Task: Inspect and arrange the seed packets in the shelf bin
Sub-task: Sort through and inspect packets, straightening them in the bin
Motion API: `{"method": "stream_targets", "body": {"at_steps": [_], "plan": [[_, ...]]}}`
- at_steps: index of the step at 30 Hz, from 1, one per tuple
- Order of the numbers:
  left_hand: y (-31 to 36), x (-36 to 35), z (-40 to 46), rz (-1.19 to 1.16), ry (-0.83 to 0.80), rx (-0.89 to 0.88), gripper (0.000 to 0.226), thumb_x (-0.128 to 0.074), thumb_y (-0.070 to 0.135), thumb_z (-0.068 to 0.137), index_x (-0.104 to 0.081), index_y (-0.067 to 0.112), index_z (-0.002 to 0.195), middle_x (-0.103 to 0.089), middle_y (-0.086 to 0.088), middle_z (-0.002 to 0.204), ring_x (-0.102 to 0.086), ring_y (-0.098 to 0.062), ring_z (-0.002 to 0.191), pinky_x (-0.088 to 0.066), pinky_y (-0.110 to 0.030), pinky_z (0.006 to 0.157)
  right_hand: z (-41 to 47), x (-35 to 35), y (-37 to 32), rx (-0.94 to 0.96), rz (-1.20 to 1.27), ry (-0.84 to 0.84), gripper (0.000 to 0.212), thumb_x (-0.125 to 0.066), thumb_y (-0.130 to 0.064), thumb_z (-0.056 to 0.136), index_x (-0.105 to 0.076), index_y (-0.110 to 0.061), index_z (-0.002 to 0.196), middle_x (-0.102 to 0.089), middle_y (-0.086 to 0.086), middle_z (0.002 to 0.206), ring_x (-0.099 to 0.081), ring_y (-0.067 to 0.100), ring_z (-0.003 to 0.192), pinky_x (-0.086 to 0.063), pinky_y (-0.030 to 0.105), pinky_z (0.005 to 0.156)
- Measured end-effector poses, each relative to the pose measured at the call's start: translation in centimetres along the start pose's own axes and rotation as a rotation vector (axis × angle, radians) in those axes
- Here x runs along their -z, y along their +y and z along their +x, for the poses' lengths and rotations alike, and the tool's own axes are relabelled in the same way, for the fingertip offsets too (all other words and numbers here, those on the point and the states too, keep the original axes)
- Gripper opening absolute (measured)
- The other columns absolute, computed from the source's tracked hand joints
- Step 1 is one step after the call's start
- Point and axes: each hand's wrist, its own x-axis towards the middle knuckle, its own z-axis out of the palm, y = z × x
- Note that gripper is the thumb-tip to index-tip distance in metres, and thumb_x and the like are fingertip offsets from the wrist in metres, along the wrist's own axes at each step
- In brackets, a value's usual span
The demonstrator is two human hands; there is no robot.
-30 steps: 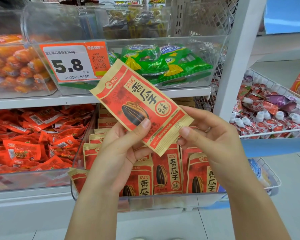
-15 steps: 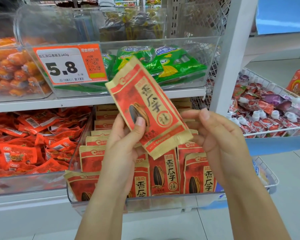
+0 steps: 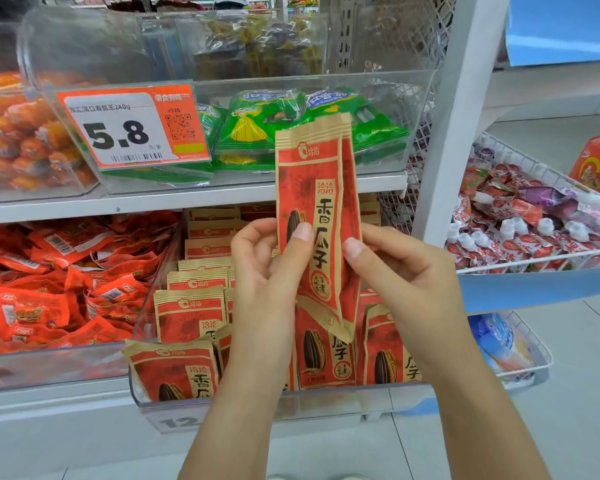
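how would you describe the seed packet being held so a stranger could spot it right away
Find the clear bin on the lower shelf, filled with upright red and tan seed packets. Just above it, both hands, left hand and right hand, pinch one such packet. It alone is lifted out of the bin, standing upright in front of the green bags.

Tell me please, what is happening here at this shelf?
A person is checking a red and tan sunflower seed packet, held upright in front of the shelves. The left hand pinches its left edge and the right hand pinches its right edge. Below the hands, a clear shelf bin holds more of the same packets standing in rows. The held packet is not yet in the bin.
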Motion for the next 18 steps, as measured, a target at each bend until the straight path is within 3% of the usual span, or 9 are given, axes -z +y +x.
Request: {"method": "stream_targets", "body": {"at_steps": [4, 6, 9, 12, 15, 18], "plan": [[-0.2, -0.2, -0.5, 0.103, -0.084, 0.041, 0.078, -0.07, 0.056, 0.061, -0.048, 0.034, 0.132, -0.066, 0.016, 0.121, -0.063, -0.003, 0.113, -0.053, -0.029, 0.093, -0.1, -0.4, 0.0, 0.005, -0.1, 0.004, 0.01, -0.071, -0.028, 0.075, -0.068, -0.028, 0.085, -0.071, -0.007, 0.079, -0.065, 0.011, 0.063, -0.054, 0.025, 0.057], [-0.3, -0.2, -0.5, 0.089, -0.102, 0.103, 0.08, -0.071, 0.057, 0.061, -0.05, 0.033, 0.134, -0.065, 0.011, 0.126, -0.062, -0.011, 0.117, -0.05, -0.042, 0.102, -0.1, -0.5, 0.2, 0.015, -0.111, -0.017, 0.011, -0.07, -0.027, 0.077, -0.064, -0.023, 0.085, -0.068, -0.009, 0.082, -0.064, 0.008, 0.071, -0.053, 0.025, 0.061], [0.0, 0.2, -0.3, 0.114, -0.15, 0.151, 0.072, -0.071, 0.055, 0.068, -0.053, 0.031, 0.134, -0.065, 0.009, 0.127, -0.062, -0.011, 0.117, -0.047, -0.043, 0.104, 0.2, -0.2, 0.5, -0.009, -0.068, -0.056, 0.01, -0.062, -0.027, 0.085, -0.064, -0.018, 0.088, -0.071, -0.012, 0.099, -0.066, 0.009, 0.096, -0.054, 0.028, 0.079], [0.5, 0.4, -0.4, 0.19, -0.256, 0.178, 0.057, -0.067, 0.047, 0.077, -0.056, 0.034, 0.131, -0.066, 0.014, 0.125, -0.061, -0.004, 0.116, -0.046, -0.036, 0.104, 0.4, 0.1, 0.8, -0.053, -0.005, 0.003, 0.022, -0.06, -0.042, 0.086, -0.069, -0.022, 0.087, -0.07, -0.001, 0.115, -0.065, 0.016, 0.111, -0.05, 0.038, 0.097], [0.5, 0.6, -0.5, 0.264, -0.332, 0.199, 0.054, -0.069, 0.044, 0.071, -0.057, 0.039, 0.124, -0.066, 0.014, 0.124, -0.061, -0.004, 0.117, -0.047, -0.038, 0.104, 0.6, 0.4, 0.6, -0.124, 0.053, 0.066, 0.037, -0.064, -0.047, 0.081, -0.066, -0.012, 0.092, -0.071, 0.005, 0.112, -0.067, 0.016, 0.105, -0.052, 0.03, 0.092], [0.6, 0.4, -0.7, 0.285, -0.337, 0.215, 0.075, -0.071, 0.055, 0.059, -0.054, 0.037, 0.13, -0.062, 0.011, 0.132, -0.057, -0.007, 0.123, -0.044, -0.039, 0.107, 0.7, 0.6, 0.5, -0.164, 0.078, 0.063, 0.036, -0.064, -0.043, 0.081, -0.064, -0.009, 0.094, -0.071, -0.002, 0.09, -0.066, 0.009, 0.085, -0.052, 0.019, 0.079]]}}
